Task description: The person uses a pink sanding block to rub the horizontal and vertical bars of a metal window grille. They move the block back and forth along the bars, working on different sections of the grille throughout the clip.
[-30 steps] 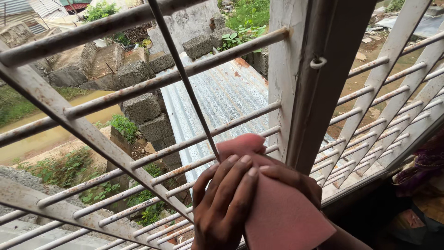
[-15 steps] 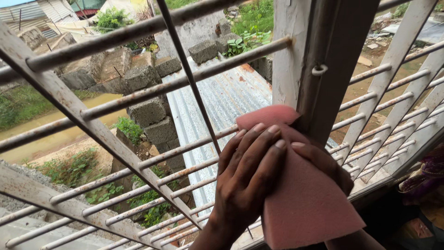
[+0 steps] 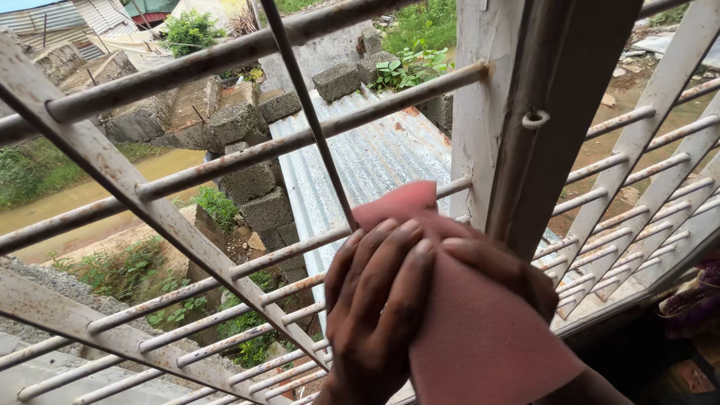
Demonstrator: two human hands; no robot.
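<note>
Lower now than half a second ago, our left hand (image 3: 375,300) and right hand (image 3: 502,274) press fingers flat on a pink cloth (image 3: 465,315) against the window grille (image 3: 300,139), mid-wipe, with the neighbouring bars seemingly next.

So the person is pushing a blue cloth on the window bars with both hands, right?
Not quite. The cloth is pink, not blue, as the head view shows. The left hand and the right hand do both press it against the window bars.
</note>
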